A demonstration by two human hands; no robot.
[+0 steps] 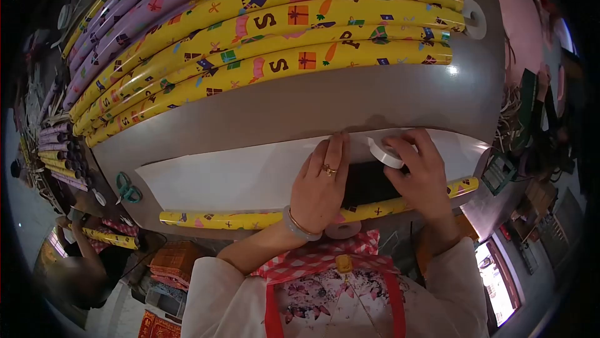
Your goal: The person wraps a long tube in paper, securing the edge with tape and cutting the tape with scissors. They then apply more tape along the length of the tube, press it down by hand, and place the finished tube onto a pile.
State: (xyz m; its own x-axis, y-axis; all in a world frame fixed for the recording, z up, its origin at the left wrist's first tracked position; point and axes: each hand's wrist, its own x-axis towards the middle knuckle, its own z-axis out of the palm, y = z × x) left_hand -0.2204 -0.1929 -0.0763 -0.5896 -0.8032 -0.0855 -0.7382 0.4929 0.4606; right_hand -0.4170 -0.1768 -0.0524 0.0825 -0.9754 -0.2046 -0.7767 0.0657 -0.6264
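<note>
A long sheet of wrapping paper (219,182) lies white side up across the table, its near edge rolled into a yellow printed tube (219,220). My left hand (320,183), with a ring and a bracelet, rests on the sheet, fingers stretched together toward the far edge. Close by on the right, my right hand (417,172) grips a roll of tape (386,153) between thumb and fingers at that same edge. A dark flat rectangle (369,183) shows between my hands, partly covered by them.
Several yellow printed rolls (281,63) and purple rolls (153,7) lie along the table's far side. Green-handled scissors (129,188) sit at the left edge. At lower left, another person (87,257) holds a yellow roll (112,238). More rolls (59,157) are stacked at far left.
</note>
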